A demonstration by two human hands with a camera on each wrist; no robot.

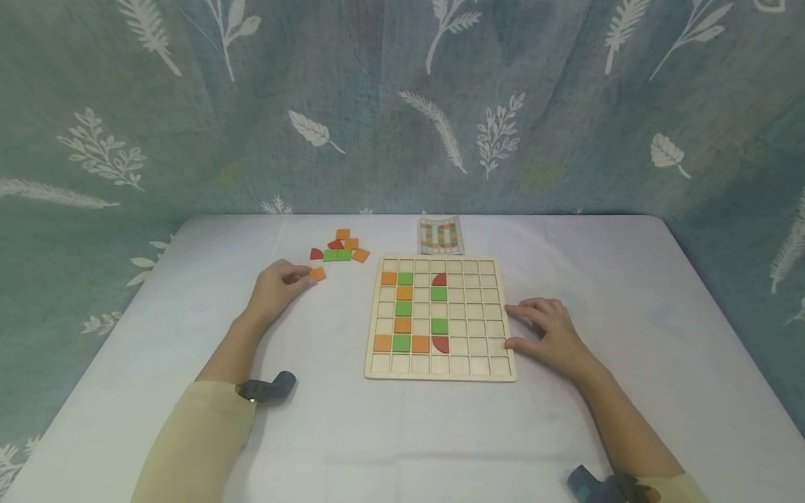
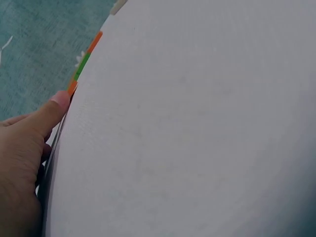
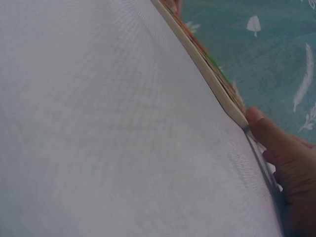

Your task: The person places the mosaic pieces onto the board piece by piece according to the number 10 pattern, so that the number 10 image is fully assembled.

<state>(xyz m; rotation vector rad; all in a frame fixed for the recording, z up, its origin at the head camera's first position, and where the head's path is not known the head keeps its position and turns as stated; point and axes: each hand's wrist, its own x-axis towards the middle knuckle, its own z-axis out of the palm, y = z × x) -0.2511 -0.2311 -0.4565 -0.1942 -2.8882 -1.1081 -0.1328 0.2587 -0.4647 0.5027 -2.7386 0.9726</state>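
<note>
My left hand (image 1: 274, 290) pinches an orange square tile (image 1: 318, 274) between thumb and fingertips, low over the white table, left of the board. In the left wrist view, the thumb (image 2: 60, 98) overlaps an orange edge. A square wooden grid board (image 1: 440, 377) lies before me, with orange and green squares and two red quarter-circle tiles (image 1: 439, 279) set in its left and middle cells. My right hand (image 1: 550, 339) touches the board's right edge with thumb and fingertips, the fingers spread apart. The right wrist view shows the thumb (image 3: 261, 121) at the board's corner.
A loose pile of orange, green (image 1: 337, 255) and red tiles lies left of the board, beyond my left hand. Behind the board is a small printed card (image 1: 440, 236) with a coloured grid pattern. A leaf-patterned cloth (image 1: 377, 140) hangs beyond the table's far edge.
</note>
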